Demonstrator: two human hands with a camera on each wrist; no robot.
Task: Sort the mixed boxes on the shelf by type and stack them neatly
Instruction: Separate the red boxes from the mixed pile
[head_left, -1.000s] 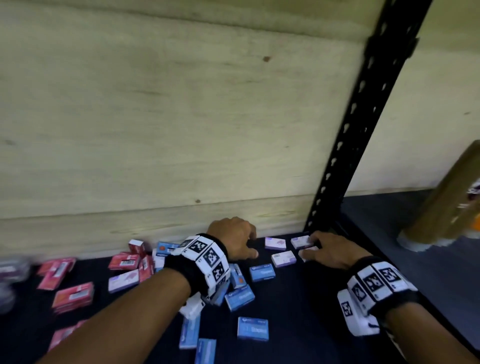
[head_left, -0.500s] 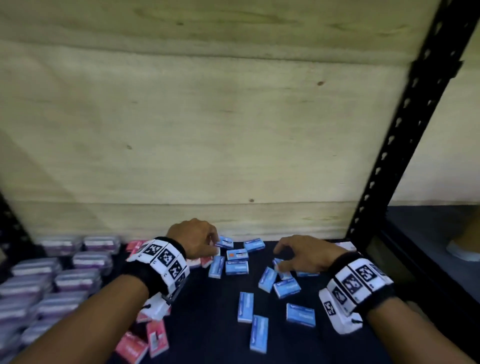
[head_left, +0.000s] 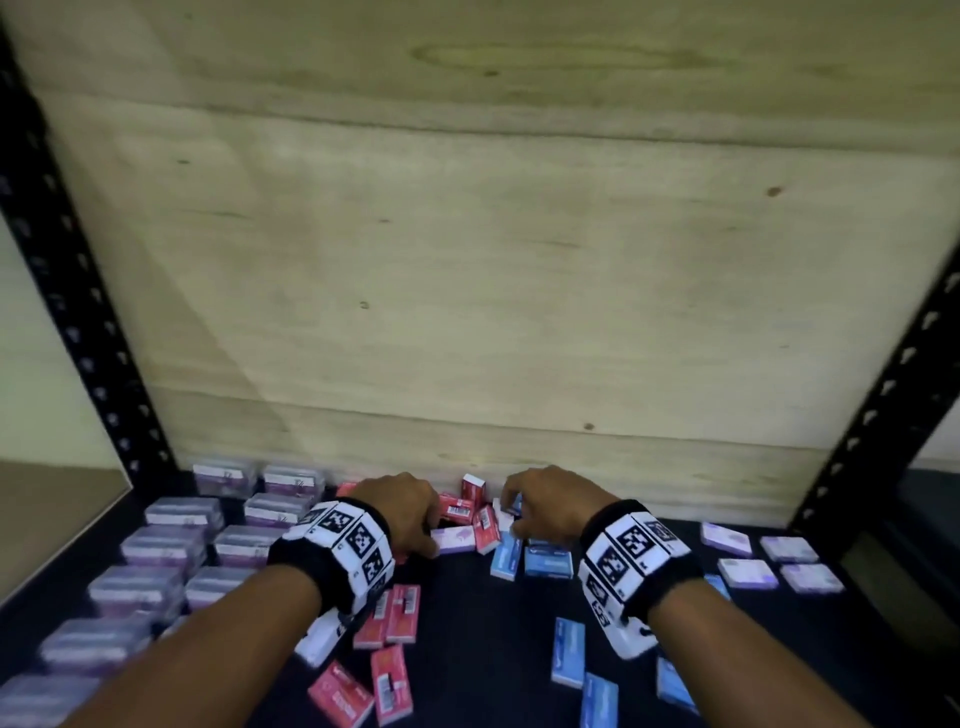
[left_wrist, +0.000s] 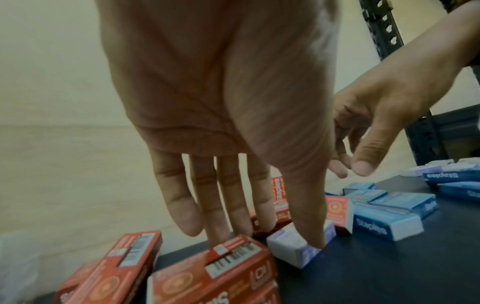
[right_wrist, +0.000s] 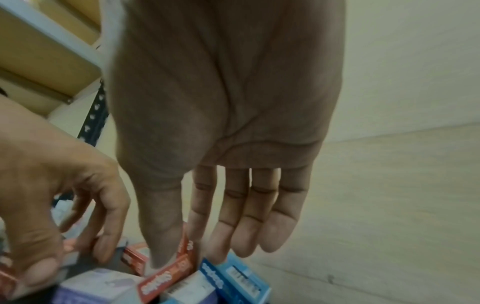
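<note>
Small red boxes (head_left: 457, 506), blue boxes (head_left: 548, 561) and a pale purple box (head_left: 454, 539) lie mixed on the dark shelf (head_left: 493, 649) by the back wall. My left hand (head_left: 423, 525) reaches down into this pile. Its fingers are straight in the left wrist view; the thumb tip touches the purple box (left_wrist: 288, 244) and the fingertips touch red boxes (left_wrist: 207, 273). My right hand (head_left: 511, 512) hovers just right of it. In the right wrist view its thumb (right_wrist: 161, 257) rests against a tilted red box (right_wrist: 163, 277) and its index finger touches a blue box (right_wrist: 233, 279).
Rows of wrapped purple packs (head_left: 161, 545) fill the shelf's left side. Loose purple boxes (head_left: 753, 571) lie at the right. More red boxes (head_left: 389, 675) and blue boxes (head_left: 569, 654) lie nearer me. Black uprights (head_left: 78, 291) (head_left: 872, 415) flank the wooden back panel (head_left: 467, 260).
My view and both hands have shifted left along the shelf, from the purple boxes by the right upright to the mixed red, blue and purple pile in the middle.
</note>
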